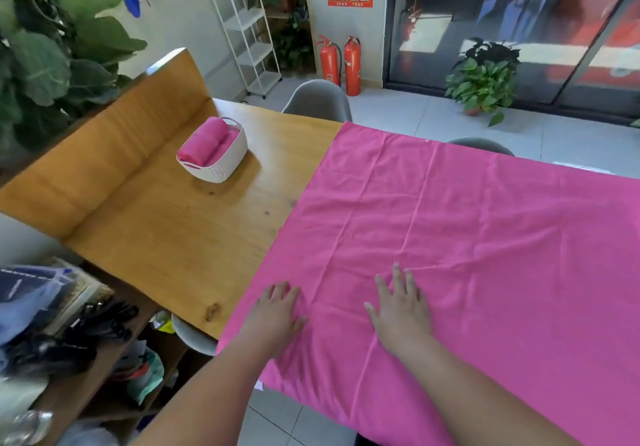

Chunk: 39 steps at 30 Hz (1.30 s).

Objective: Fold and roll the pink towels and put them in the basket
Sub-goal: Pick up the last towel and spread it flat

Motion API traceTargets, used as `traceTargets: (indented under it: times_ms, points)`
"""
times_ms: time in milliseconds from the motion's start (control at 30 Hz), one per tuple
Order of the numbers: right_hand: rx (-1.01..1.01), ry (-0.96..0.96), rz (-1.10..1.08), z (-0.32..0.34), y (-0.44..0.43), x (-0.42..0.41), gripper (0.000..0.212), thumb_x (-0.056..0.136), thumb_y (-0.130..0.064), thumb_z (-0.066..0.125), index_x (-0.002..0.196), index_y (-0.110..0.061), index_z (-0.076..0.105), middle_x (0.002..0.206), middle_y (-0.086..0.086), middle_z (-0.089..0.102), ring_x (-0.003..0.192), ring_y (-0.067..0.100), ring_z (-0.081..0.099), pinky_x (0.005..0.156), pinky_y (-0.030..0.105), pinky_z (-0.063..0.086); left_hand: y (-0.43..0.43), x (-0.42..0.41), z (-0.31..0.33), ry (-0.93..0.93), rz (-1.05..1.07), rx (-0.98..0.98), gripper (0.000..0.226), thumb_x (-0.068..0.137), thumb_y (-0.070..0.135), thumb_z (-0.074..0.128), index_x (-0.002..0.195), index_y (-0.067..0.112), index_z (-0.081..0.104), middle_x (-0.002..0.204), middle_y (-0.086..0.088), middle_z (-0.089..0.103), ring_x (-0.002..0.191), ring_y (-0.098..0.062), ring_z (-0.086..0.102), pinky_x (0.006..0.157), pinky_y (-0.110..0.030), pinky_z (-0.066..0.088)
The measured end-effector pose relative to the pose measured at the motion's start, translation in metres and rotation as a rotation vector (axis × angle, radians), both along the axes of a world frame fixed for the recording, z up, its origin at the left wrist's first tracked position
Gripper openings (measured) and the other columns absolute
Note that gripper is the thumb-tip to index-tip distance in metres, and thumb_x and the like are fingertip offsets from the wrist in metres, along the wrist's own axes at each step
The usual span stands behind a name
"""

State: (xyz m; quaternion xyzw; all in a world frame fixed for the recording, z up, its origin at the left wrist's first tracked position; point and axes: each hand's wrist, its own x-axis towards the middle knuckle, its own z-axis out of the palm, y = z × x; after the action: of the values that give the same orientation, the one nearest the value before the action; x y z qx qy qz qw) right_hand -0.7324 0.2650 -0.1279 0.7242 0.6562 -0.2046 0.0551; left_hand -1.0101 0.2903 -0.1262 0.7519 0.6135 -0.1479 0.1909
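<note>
A large pink towel (485, 237) lies spread flat over the right part of the wooden table (180, 234), its near edge hanging over the table's front. My left hand (277, 314) rests flat on the towel near its left edge, fingers straight. My right hand (401, 310) presses flat on the towel a little to the right, fingers spread. A white basket (221, 165) stands on the table at the back left and holds rolled pink towels (204, 144).
A wooden panel (114, 140) rises along the table's left side. Grey chairs (318, 99) stand behind the table and one (194, 338) below its front edge. A cluttered shelf (69, 334) is at the lower left. Fire extinguishers (341, 64) and plants stand on the floor beyond.
</note>
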Motion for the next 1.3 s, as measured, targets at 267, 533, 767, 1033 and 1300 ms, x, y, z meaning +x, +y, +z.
traceTargets:
  times_ms: [267, 533, 767, 1033, 1300]
  points:
    - [-0.028, 0.022, 0.021, -0.010, 0.035, -0.028, 0.076, 0.105, -0.065, 0.035, 0.169, -0.029, 0.014, 0.178, 0.000, -0.002, 0.163, 0.034, 0.001, 0.130, 0.049, 0.018, 0.098, 0.001, 0.001, -0.033, -0.149, 0.050, 0.077, 0.105, 0.058, 0.047, 0.169, 0.027, 0.016, 0.177, -0.007, 0.005, 0.163, -0.031, 0.007, 0.129, -0.050, 0.024]
    - [-0.008, 0.014, -0.282, -0.016, 0.053, -0.075, 0.075, 0.107, -0.064, 0.032, 0.170, -0.033, 0.006, 0.177, 0.002, -0.013, 0.163, 0.034, -0.005, 0.132, 0.049, 0.009, 0.237, 0.029, 0.001, -0.076, -0.478, 0.146, 0.080, 0.107, 0.057, 0.044, 0.170, 0.024, 0.008, 0.178, -0.005, -0.005, 0.164, -0.030, 0.000, 0.131, -0.050, 0.014]
    - [0.002, -0.057, -0.427, -0.026, 0.057, -0.126, 0.078, 0.102, -0.062, 0.046, 0.168, -0.039, 0.010, 0.178, 0.003, -0.012, 0.163, 0.036, -0.002, 0.130, 0.055, 0.017, 0.315, 0.040, -0.027, 0.015, -0.623, 0.119, 0.090, 0.101, 0.072, 0.038, 0.169, 0.031, -0.003, 0.177, -0.007, -0.012, 0.164, -0.033, -0.006, 0.131, -0.054, 0.011]
    - [-0.005, -0.087, -0.435, -0.021, 0.052, -0.172, 0.084, 0.104, -0.057, 0.046, 0.168, -0.039, -0.005, 0.173, 0.003, -0.029, 0.161, 0.035, -0.018, 0.131, 0.056, 0.009, 0.302, 0.000, -0.030, -0.105, -0.607, 0.180, 0.088, 0.101, 0.074, 0.027, 0.170, 0.027, 0.003, 0.177, -0.012, -0.007, 0.163, -0.036, -0.007, 0.131, -0.056, 0.006]
    - [-0.002, -0.123, -0.362, -0.030, 0.020, -0.211, 0.081, 0.102, -0.066, 0.040, 0.169, -0.035, 0.009, 0.177, 0.008, -0.011, 0.163, 0.037, -0.005, 0.128, 0.060, 0.019, 0.238, -0.082, -0.046, -0.183, -0.645, 0.255, 0.083, 0.104, 0.074, 0.024, 0.170, 0.025, 0.013, 0.178, -0.006, 0.001, 0.164, -0.033, 0.000, 0.131, -0.055, 0.011]
